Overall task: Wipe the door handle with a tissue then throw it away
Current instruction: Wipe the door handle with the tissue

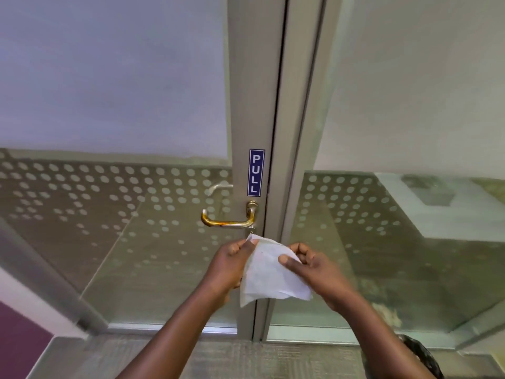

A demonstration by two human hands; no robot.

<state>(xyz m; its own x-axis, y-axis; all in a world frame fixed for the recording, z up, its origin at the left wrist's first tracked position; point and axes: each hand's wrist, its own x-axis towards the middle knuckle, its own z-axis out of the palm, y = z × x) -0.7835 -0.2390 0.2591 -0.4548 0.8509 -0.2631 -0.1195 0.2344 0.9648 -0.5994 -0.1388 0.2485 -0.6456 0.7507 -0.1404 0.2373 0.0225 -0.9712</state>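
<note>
Tissue (pixel 269 272) pinched by left hand (pixel 232 262) and right hand (pixel 314 269); door handle (pixel 232 221) just above grip, untouched. Tissue best folded into pad before lever is wrapped.

Door handle and tissue

Brass-coloured lever door handle (pixel 229 219) sits horizontal on the door stile, lever pointing to 9 o'clock, surface tarnished. White tissue (pixel 269 274), flat and partly folded, hangs just below it at 5 o'clock, not touching it.
</note>
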